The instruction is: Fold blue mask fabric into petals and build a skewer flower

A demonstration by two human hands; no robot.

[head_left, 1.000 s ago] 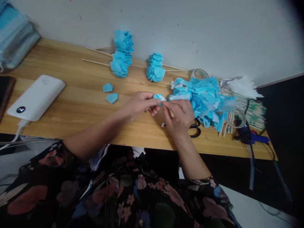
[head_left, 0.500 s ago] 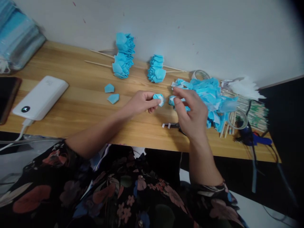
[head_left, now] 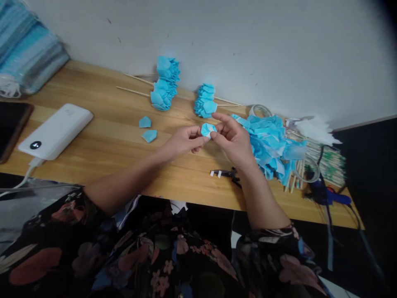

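Observation:
A small folded blue fabric piece (head_left: 207, 129) with a white patch on it is between my two hands. My left hand (head_left: 186, 142) pinches its left side between thumb and fingers. My right hand (head_left: 234, 138) has its thumb and fingers closed on the right side of the same piece. Two loose blue petals (head_left: 149, 135) lie on the table left of my hands. Behind my hands are blue flowers (head_left: 205, 101) on wooden sticks, with another pair of blue flowers (head_left: 164, 95) farther left. A heap of blue scraps (head_left: 266, 140) lies just right of my right hand.
Black scissors (head_left: 228, 173) with white strips on the blades lie near the front edge. Tape rolls (head_left: 307, 169), bundled sticks (head_left: 330, 161) and a blue glue gun (head_left: 336, 196) are at right. A white power bank (head_left: 57, 131), phone (head_left: 12, 128) and bagged blue fabric (head_left: 34, 49) are at left.
My right hand has moved left from beside the scraps and taken hold of the blue piece. My left hand still pinches it. The whole view has shifted slightly.

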